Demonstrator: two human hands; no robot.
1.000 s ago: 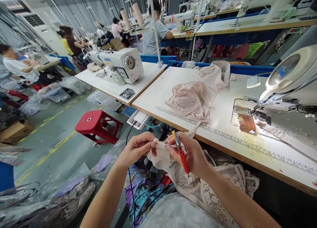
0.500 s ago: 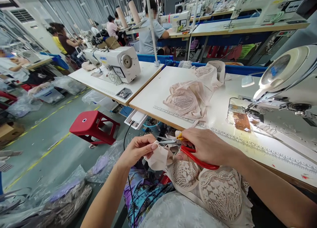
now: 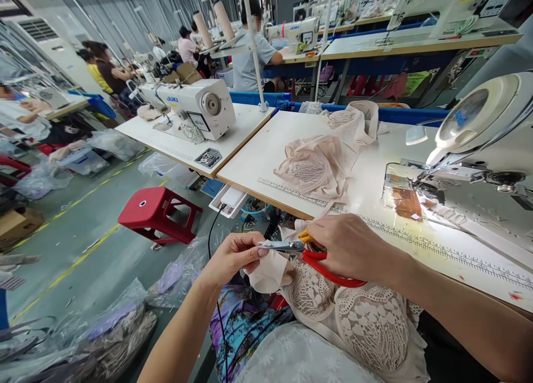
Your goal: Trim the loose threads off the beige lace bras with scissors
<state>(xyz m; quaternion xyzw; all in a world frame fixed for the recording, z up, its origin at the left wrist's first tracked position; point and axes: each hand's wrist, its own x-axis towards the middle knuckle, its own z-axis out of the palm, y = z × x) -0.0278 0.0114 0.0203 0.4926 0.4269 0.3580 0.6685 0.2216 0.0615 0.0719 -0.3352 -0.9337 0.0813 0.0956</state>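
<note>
The left hand (image 3: pixel 239 255) pinches the pale fabric of a beige lace bra (image 3: pixel 370 327) between thumb and fingers, presumably to steady it for the scissors (image 3: pixel 296 246). The right hand (image 3: pixel 350 250) grips their handles, blades aimed left at that pinch. The bra rests at the lap (image 3: pixel 241 311), likely for slack; more bras (image 3: pixel 312 169) lie farther off on the white sewing table (image 3: pixel 258 150).

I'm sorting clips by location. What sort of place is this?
Likely a garment-sewing workshop: it has a boxy white JUKI sewing machine, two tall beige thread cones, and a beige floral-lace bra.
</note>
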